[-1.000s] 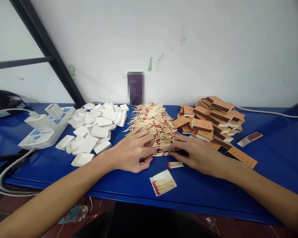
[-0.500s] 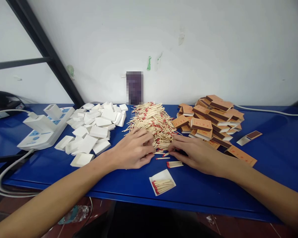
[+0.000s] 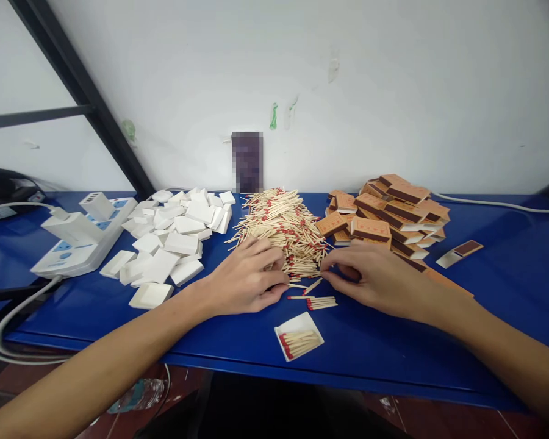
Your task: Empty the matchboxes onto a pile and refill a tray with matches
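A heap of red-tipped matchsticks lies in the middle of the blue table. At its front left edge my left hand is closed, fingers curled, with a matchstick showing at its thumb and forefinger. Across from it, my right hand pinches thumb and forefinger at the heap's front right edge; what is between the tips is too small to make out. A few loose matchsticks and a small neat row of matches lie just in front. Closer to me sits a white matchbox tray partly filled with matches.
White matchbox trays are piled on the left, beside a power strip with plugs and cables. Orange matchbox sleeves are stacked at right; a single matchbox piece lies beyond them. A wall stands behind.
My right hand has shifted slightly right, away from my left hand. Loose matchsticks in front of the heap have moved nearer the small row. My left hand has barely moved.
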Tool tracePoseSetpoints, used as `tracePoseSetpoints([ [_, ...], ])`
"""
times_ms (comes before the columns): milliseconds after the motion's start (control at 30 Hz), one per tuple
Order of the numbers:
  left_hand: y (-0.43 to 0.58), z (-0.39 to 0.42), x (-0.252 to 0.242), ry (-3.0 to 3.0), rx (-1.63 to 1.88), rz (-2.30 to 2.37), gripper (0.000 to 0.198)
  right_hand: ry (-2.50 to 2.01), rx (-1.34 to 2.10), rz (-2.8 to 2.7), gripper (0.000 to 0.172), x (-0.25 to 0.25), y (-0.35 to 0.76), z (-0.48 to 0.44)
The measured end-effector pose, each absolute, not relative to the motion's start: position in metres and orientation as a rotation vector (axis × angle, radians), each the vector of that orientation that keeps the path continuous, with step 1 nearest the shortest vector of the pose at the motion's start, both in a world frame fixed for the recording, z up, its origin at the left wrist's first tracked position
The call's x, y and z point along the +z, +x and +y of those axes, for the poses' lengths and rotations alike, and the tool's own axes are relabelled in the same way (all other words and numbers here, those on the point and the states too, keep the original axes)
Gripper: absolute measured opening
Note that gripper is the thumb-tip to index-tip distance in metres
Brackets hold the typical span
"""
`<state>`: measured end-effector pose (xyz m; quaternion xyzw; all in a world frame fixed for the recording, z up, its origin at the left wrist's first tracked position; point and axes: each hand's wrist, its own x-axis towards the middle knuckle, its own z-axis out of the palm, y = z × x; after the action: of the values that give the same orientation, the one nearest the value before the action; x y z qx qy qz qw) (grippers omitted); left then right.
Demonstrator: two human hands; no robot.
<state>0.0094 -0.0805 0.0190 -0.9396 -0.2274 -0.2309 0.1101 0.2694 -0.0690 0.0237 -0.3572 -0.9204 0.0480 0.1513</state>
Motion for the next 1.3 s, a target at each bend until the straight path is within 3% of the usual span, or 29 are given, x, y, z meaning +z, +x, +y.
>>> tracePoseSetpoints([
  [400,0.011,-0.081,0.017,-2.853,-0.614,-0.639,0.022,-1.196,0.031,-2.779,0.019,0.024,0.273,-0.066],
  [767,0.01,-0.084,0.022,-2.924,-0.562,-0.642,0.02,-1.022,0.248,-2.79,0.018,0.034,0.27,-0.074],
  [1300,0.009,-0.085,0.022,-2.91,-0.558,-0.687,0.018,-1.024,0.278,-2.794,0.018,0.033,0.27,-0.075],
])
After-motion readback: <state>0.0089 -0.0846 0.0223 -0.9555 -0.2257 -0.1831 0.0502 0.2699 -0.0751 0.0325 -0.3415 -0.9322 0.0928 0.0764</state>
